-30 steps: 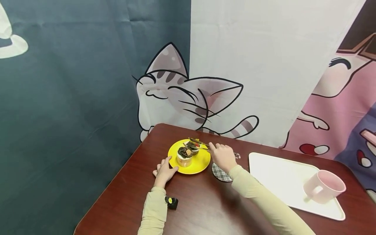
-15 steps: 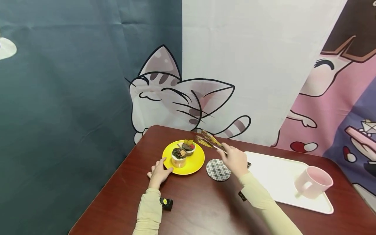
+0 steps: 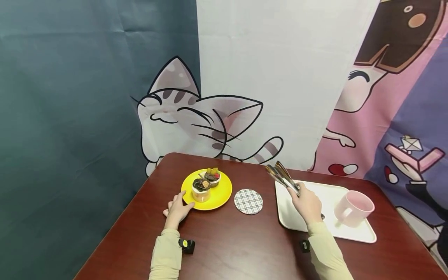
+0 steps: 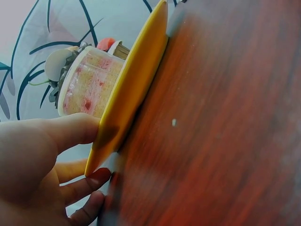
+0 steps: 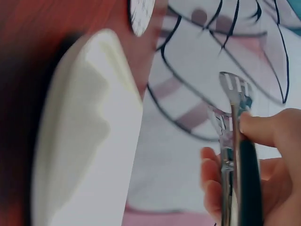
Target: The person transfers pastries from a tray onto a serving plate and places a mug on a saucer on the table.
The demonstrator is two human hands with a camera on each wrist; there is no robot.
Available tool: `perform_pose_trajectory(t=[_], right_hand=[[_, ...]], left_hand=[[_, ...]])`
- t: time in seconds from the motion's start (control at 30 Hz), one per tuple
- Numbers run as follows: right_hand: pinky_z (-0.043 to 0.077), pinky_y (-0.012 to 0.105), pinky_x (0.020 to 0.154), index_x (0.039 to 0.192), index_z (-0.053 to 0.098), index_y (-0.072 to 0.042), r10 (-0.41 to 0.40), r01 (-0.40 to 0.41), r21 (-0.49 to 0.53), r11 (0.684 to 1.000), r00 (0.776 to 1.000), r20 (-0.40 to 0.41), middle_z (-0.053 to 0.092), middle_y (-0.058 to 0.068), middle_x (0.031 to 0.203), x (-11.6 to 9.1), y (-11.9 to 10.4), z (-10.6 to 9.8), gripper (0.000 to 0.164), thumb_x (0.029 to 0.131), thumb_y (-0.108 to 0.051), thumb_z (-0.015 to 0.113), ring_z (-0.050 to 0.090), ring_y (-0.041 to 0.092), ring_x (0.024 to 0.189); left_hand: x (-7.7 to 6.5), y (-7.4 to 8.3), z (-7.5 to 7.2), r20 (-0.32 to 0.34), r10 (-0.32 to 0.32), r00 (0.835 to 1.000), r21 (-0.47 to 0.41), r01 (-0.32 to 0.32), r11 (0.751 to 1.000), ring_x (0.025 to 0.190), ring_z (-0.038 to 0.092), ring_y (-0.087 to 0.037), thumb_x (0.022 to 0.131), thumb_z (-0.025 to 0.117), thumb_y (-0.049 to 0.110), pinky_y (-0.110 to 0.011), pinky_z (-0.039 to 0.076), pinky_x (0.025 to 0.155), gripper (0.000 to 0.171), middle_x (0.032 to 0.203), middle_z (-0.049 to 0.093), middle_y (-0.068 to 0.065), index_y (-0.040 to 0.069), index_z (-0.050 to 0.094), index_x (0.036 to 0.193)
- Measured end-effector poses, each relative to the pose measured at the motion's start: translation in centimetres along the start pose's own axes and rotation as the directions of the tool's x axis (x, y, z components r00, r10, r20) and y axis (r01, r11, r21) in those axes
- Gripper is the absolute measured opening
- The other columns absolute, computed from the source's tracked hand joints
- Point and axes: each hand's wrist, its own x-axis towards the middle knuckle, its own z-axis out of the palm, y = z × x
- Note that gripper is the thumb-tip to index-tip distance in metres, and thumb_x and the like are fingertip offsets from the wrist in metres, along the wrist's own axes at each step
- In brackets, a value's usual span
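A yellow plate (image 3: 218,198) bears two small cakes in clear cups. The nearer cup cake (image 3: 201,189) has a dark topping; the farther cup cake (image 3: 212,177) carries yellow and red fruit. My left hand (image 3: 177,212) grips the plate's near left rim, thumb and fingers spread along the edge. In the left wrist view, the thumb touches the rim beside the pink-flecked cake (image 4: 89,84). Metal serving tongs (image 3: 281,175) are in my right hand (image 3: 307,204), raised over the left part of a white tray (image 3: 292,217). Nothing shows between the slotted tips (image 5: 235,87) of the tongs.
A round checked coaster (image 3: 248,201) lies between plate and tray. A pink mug (image 3: 354,208) stands on the tray's right side. The brown table (image 3: 224,245) ends in front of a printed cloth backdrop (image 3: 273,77).
My right hand has carried the tongs off the cakes, rightward past the coaster to above the tray. The left hand stays at the plate's rim. The head view has swung right.
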Motion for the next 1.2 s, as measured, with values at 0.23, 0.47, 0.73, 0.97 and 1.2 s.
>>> perform_pose_trajectory(t=[0.23, 0.47, 0.73, 0.97, 1.2], right_hand=[[0.04, 0.048, 0.05, 0.102, 0.055, 0.003, 0.062, -0.06, -0.027, 0.998, 0.995, 0.072, 0.06, 0.019, 0.068, -2.0, 3.8, -1.2, 0.033, 0.088, -0.027, 0.061, 0.057, 0.036, 0.058], [0.044, 0.052, 0.06, 0.092, 0.057, 0.009, 0.054, -0.052, -0.061, 0.997, 0.998, 0.034, 0.058, 0.024, 0.078, -3.7, 5.8, -1.5, 0.031, 0.085, -0.021, 0.063, 0.058, 0.04, 0.068], [0.042, 0.049, 0.054, 0.086, 0.056, 0.009, 0.113, -0.103, -0.092, 0.99, 0.988, 0.101, 0.056, 0.024, 0.074, -5.1, 7.2, -1.5, 0.034, 0.083, -0.023, 0.066, 0.056, 0.037, 0.062], [0.04, 0.044, 0.054, 0.087, 0.058, 0.008, 0.154, -0.138, -0.111, 0.984, 0.975, 0.158, 0.056, 0.02, 0.072, -5.3, 7.7, -1.4, 0.037, 0.08, -0.027, 0.068, 0.054, 0.031, 0.064], [0.047, 0.053, 0.073, 0.106, 0.062, 0.009, 0.209, -0.211, -0.002, 0.977, 0.968, 0.141, 0.066, 0.027, 0.093, -5.2, 7.9, -2.1, 0.048, 0.09, -0.036, 0.063, 0.063, 0.04, 0.084]], left_hand=[[0.0, -0.2, 0.0, 0.013, 0.016, 1.0, -0.011, -0.016, 1.0, 0.126, 0.029, -0.049, 0.09, 0.061, 0.031, -0.06, 0.018, 0.089, 0.069, 0.148, 0.035, -0.022, 0.009, 0.033, 0.149], [0.1, -0.5, 0.1, 0.032, 0.023, 0.999, -0.009, -0.023, 1.0, 0.124, 0.029, -0.05, 0.091, 0.061, 0.033, -0.061, 0.018, 0.089, 0.069, 0.147, 0.034, -0.023, 0.007, 0.032, 0.149], [0.3, -0.4, 0.0, 0.043, 0.031, 0.999, -0.012, -0.03, 0.999, 0.122, 0.029, -0.05, 0.091, 0.06, 0.034, -0.059, 0.018, 0.086, 0.071, 0.146, 0.035, -0.025, 0.006, 0.03, 0.149], [0.4, -0.1, -0.1, 0.052, 0.034, 0.998, -0.003, -0.034, 0.999, 0.123, 0.028, -0.05, 0.091, 0.059, 0.034, -0.061, 0.018, 0.087, 0.071, 0.147, 0.033, -0.025, 0.006, 0.029, 0.149], [0.2, -0.3, -0.4, 0.062, 0.028, 0.998, -0.01, -0.027, 1.0, 0.123, 0.027, -0.05, 0.092, 0.058, 0.035, -0.06, 0.017, 0.087, 0.071, 0.149, 0.031, -0.025, 0.007, 0.028, 0.15]])
